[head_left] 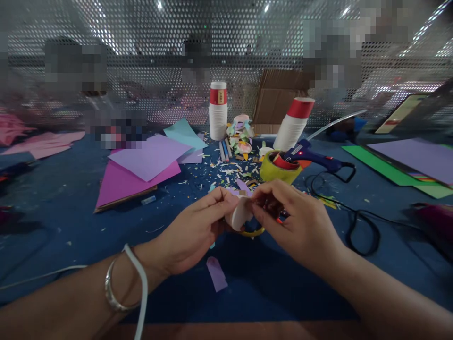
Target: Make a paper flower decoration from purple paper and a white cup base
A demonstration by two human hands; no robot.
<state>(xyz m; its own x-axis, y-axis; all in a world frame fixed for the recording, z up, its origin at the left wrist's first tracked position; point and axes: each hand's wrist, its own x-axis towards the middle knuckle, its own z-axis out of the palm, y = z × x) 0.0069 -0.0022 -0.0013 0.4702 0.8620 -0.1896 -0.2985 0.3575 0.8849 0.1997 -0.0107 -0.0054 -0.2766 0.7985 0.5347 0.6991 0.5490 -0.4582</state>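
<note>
In front of me, both hands pinch a small white paper piece with a rounded face, which looks like part of a paper cup. My left hand grips its left side between thumb and fingers. On the opposite edge, the thumb and fingertips of my right hand are closed on it. Partly hidden beneath the hands is a yellow ring-shaped handle, perhaps of scissors. A purple paper strip lies on the blue table below. Behind the hands are scattered paper scraps.
Two stacks of paper cups stand at the back, one leaning. A blue glue gun rests on a yellow-green tape roll, its black cable looping right. Coloured sheets lie left; more sheets lie right. A white cord crosses my left wrist.
</note>
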